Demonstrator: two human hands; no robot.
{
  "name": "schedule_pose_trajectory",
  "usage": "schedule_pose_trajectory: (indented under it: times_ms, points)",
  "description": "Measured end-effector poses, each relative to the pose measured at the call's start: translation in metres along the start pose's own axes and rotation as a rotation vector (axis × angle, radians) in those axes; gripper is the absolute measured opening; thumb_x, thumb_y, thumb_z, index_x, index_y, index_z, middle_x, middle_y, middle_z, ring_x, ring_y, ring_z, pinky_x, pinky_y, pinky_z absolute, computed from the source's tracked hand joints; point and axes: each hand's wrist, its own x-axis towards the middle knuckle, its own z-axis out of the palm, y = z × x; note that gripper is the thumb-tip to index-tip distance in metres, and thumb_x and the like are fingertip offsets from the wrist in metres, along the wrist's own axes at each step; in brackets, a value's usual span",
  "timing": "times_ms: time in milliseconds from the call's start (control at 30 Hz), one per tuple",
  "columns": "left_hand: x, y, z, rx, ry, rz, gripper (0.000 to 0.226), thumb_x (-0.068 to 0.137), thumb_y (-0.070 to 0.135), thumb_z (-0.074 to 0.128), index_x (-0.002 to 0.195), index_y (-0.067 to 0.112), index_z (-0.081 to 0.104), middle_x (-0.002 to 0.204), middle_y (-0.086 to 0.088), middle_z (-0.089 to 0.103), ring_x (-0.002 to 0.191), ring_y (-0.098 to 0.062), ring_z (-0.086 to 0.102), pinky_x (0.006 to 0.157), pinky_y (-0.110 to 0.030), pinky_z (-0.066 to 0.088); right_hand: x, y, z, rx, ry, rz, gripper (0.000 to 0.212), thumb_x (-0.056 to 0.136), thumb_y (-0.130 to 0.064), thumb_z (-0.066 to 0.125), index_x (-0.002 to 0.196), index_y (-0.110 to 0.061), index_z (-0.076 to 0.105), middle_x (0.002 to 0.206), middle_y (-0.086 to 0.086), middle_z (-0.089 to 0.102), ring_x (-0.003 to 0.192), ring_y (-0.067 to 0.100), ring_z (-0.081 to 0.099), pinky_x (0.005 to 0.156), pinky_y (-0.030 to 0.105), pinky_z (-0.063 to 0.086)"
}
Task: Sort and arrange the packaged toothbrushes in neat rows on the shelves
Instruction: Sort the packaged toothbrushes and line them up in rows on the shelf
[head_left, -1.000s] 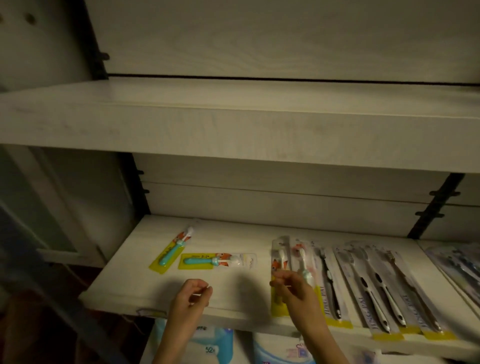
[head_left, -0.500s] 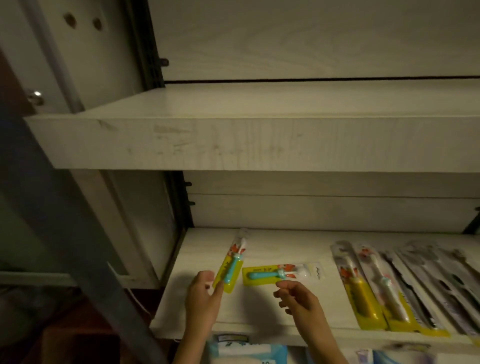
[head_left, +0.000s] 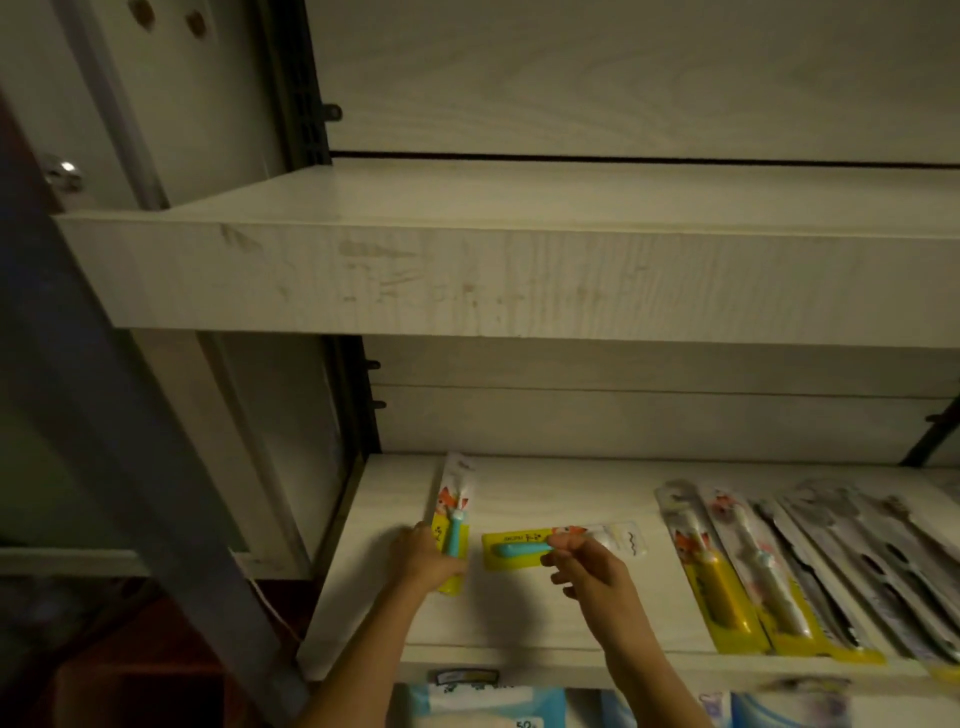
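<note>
Here the matter to settle is direction. The crosswise pack (head_left: 519, 545) lies with its long axis running left to right across the shelf (head_left: 519, 623), with the blue handle to the left and the brush head to the right. The row (head_left: 727, 577) of packs further right lies front to back, heads to the rear and slightly fanned.

The right hand (head_left: 592, 569) is the nearer one to the crosswise pack. It reaches in over the front edge with fingers curled, and the thumb and forefinger appear to pinch the pack about its middle. To join the row, the pack would need roughly a quarter turn, head swung to the rear, and then a slide to the right.

The left pack (head_left: 453, 512) lies nearly front to back, leaning a little, close to the shelf's left edge. The left hand (head_left: 423, 558) holds its lower end with fingers curled over the yellow card, whose bottom corner shows beneath the hand. The two packs are near each other but apart.

A broad bare stretch of board lies between the crosswise pack and the first yellow pack of the row, and there is more bare board toward the front edge. The upper shelf (head_left: 519, 275) overhangs, so a low turn on the board seems safer than a high lift. The risk, I judge, is the swinging head end nudging the row's first pack.
</note>
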Motion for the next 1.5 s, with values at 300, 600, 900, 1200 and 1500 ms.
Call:
schedule_pose_trajectory:
  times_ms: [300, 600, 900, 1200, 1500]
  points:
    - [-0.065, 0.045, -0.014, -0.805, -0.321, 0.572, 0.027, 0.061, 0.031, 0.071, 0.082, 0.021, 0.057, 0.074, 0.003, 0.06, 0.07, -0.012, 0.055, 0.063, -0.03, 0.044, -0.003, 0.0, 0.002, 0.205, -0.062, -0.022, 0.027, 0.087, -0.021, 0.062, 0.113, -0.015, 0.057, 0.106, 0.005, 0.068, 0.096, 0.017, 0.066, 0.075, 0.022, 0.053]
    - [-0.027, 0.05, 0.02, -0.13, -0.024, 0.476, 0.048, 0.078, 0.039, 0.057, 0.12, 0.017, 0.055, 0.122, -0.001, 0.054, 0.12, -0.022, 0.046, 0.094, -0.021, 0.035, 0.001, 0.018, -0.032, 0.228, 0.169, -0.031, 0.026, 0.085, -0.007, 0.064, 0.11, -0.005, 0.061, 0.096, 0.011, 0.069, 0.081, 0.014, 0.065, 0.054, 0.012, 0.05]
    - [-0.004, 0.054, 0.028, 0.244, -0.148, 0.243, 0.059, 0.074, 0.047, 0.067, 0.119, 0.011, 0.055, 0.129, -0.012, 0.054, 0.119, -0.027, 0.051, 0.092, -0.029, 0.042, 0.002, 0.032, -0.047, 0.157, 0.179, 0.009, 0.029, 0.082, -0.012, 0.067, 0.11, -0.008, 0.06, 0.097, 0.012, 0.067, 0.089, 0.022, 0.064, 0.073, 0.029, 0.052]
    - [-0.088, 0.029, 0.005, -0.991, -0.179, 0.252, 0.041, 0.062, 0.03, 0.068, 0.094, 0.006, 0.061, 0.067, -0.007, 0.068, 0.061, -0.017, 0.067, 0.043, -0.027, 0.05, -0.002, 0.026, -0.05, 0.098, 0.056, -0.054, 0.047, 0.078, -0.019, 0.072, 0.122, -0.02, 0.054, 0.104, 0.006, 0.07, 0.092, 0.019, 0.069, 0.081, 0.035, 0.057]
    - [-0.126, 0.063, 0.029, -1.138, -0.13, 0.251, 0.013, 0.079, 0.002, 0.07, 0.089, 0.004, 0.062, 0.067, -0.011, 0.07, 0.064, -0.02, 0.07, 0.053, -0.032, 0.057, -0.018, 0.022, -0.086, 0.092, 0.068, -0.095, 0.036, 0.081, -0.022, 0.069, 0.114, -0.029, 0.057, 0.102, -0.002, 0.07, 0.092, 0.012, 0.068, 0.083, 0.033, 0.056]
